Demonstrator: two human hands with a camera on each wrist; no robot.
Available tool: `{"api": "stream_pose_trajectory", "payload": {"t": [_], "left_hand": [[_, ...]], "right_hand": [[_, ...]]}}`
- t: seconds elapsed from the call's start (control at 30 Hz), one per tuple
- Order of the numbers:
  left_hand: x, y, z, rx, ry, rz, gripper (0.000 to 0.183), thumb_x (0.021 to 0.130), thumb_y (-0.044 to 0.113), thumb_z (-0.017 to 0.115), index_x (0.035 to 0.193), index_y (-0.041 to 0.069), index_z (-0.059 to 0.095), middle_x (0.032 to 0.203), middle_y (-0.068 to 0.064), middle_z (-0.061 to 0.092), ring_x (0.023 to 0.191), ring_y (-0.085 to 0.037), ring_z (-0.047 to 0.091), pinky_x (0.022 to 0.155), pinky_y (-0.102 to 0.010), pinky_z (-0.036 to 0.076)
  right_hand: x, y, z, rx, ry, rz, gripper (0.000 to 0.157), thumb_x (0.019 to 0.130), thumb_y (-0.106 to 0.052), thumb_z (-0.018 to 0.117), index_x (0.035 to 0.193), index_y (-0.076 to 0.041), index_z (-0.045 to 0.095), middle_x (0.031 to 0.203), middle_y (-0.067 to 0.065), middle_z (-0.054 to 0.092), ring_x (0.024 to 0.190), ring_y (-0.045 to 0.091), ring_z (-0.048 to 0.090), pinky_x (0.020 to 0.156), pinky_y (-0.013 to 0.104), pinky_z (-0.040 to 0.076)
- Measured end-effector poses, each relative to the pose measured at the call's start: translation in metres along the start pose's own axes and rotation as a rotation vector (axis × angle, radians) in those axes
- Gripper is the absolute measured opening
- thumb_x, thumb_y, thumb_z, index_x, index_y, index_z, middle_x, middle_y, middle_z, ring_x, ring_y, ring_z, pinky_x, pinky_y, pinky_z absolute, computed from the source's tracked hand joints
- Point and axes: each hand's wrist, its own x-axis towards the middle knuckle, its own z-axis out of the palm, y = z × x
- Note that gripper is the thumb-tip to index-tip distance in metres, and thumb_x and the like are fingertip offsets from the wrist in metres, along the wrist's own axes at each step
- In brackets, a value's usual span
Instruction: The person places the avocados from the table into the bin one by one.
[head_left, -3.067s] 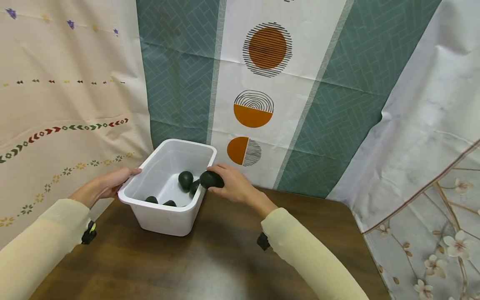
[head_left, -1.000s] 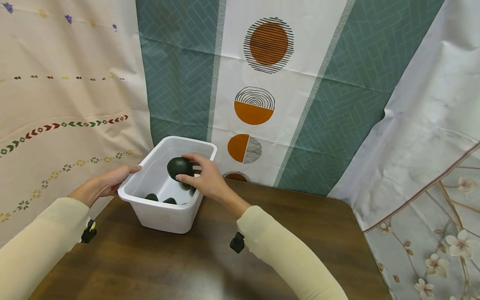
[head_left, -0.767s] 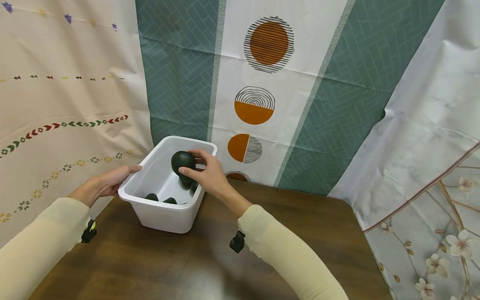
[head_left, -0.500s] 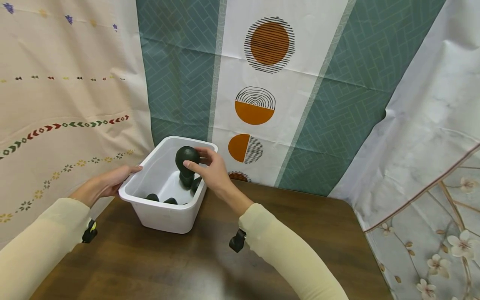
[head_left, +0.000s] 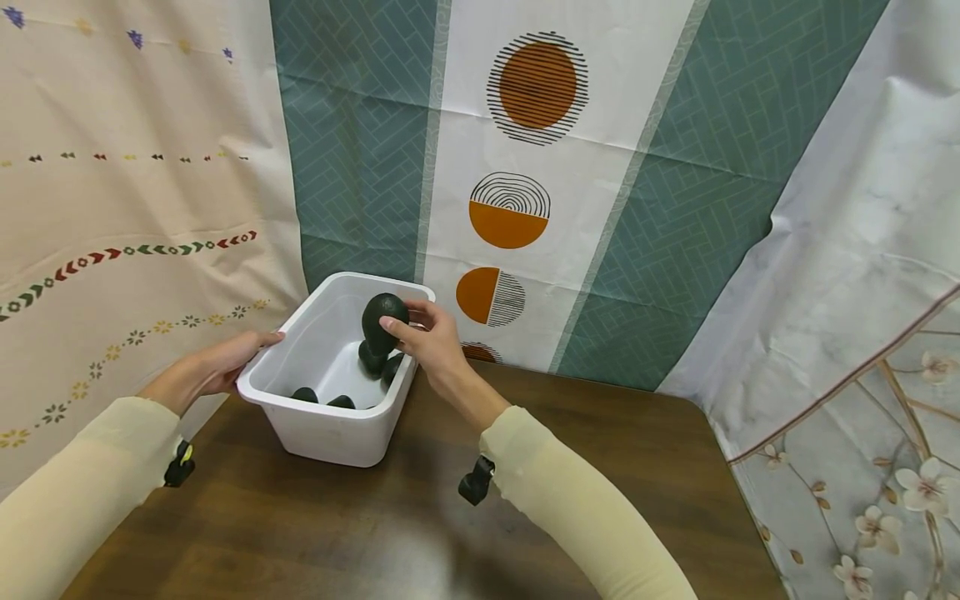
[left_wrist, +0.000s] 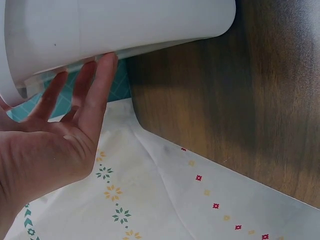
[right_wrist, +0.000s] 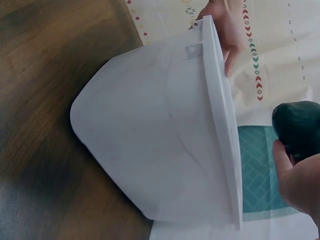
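Over the right side of a white plastic tub (head_left: 324, 433), my right hand (head_left: 435, 340) holds a dark green avocado (head_left: 384, 317), thumb on its near side. The right wrist view shows the same avocado (right_wrist: 299, 125) beyond the tub's rim. My left hand (head_left: 225, 362) grips the tub's left rim, its thumb on the edge; in the left wrist view the fingers (left_wrist: 98, 95) lie long against the outer wall. Several more avocados sit in the tub, one (head_left: 371, 360) below the held one, another (head_left: 341, 402) at the near end, partly hidden by the wall.
The tub stands on a brown wooden table (head_left: 570, 492), close to the back. A patterned cloth (head_left: 360, 167) hangs behind it, a cream cloth (head_left: 135, 208) at the left, and a floral one (head_left: 862, 433) at the right.
The right hand brought the avocado from the tub's right rim to over its inside, then shifted slightly right while the avocado turned more upright. The left hand keeps its place.
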Motion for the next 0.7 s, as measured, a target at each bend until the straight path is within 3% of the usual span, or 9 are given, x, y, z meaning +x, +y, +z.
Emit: {"api": "stream_pose_trajectory", "payload": {"t": [0.7], "left_hand": [[-0.002,0.001,0.002,-0.015,-0.003,-0.006,0.075,0.112,0.049,0.03,0.158,-0.009,0.018,0.136,-0.031,0.054,0.104,-0.03,0.069,0.085,-0.053,0.06]], "right_hand": [[-0.005,0.022,-0.003,-0.038,0.008,0.07,0.048,0.091,-0.013,0.086,0.133,-0.005,0.064,0.121,0.012,0.066,0.101,0.026,0.07,0.087,0.042,0.062]]}}
